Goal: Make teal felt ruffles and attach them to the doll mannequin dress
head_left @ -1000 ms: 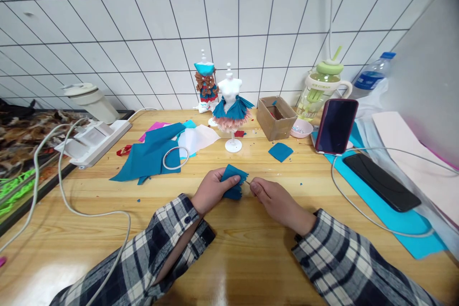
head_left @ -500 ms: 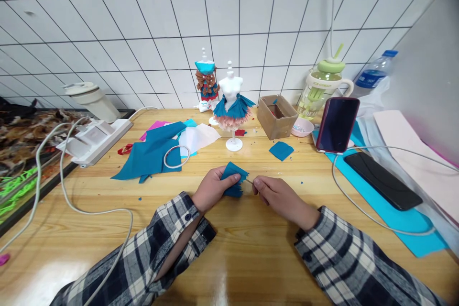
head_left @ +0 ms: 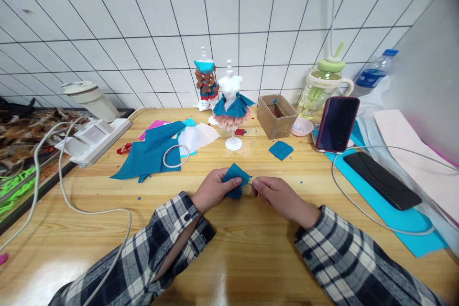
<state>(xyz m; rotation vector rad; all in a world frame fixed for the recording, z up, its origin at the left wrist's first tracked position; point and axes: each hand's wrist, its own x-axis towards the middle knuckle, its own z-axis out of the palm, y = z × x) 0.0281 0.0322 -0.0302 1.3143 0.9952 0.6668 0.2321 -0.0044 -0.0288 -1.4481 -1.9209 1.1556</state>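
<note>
My left hand (head_left: 214,188) pinches a small teal piece of crepe paper (head_left: 237,172) with a jagged, fringed right edge. The thumb lies across its front. Closed fingers of my right hand (head_left: 274,193) grip a thin metal tool (head_left: 250,183). Its tip meets the fringed edge; most of it is hidden in the fist, so its exact kind does not show. Just beyond stands a small white mannequin (head_left: 231,87) in a teal and pink ruffled paper skirt. A second cut teal square (head_left: 281,150) lies flat to its right.
Larger teal paper (head_left: 150,153) lies at left under a ring bangle (head_left: 169,158). Behind are a dressed mannequin (head_left: 206,83), a cardboard box (head_left: 276,126) and a pink dish (head_left: 302,127). Phones (head_left: 337,124), a cable and a green-lidded jug (head_left: 322,87) occupy the right; a power strip (head_left: 96,141) sits left.
The teal piece in my left hand has tilted and shifted slightly right, its fringed edge now nearer my right fingers. My right hand has barely moved.
</note>
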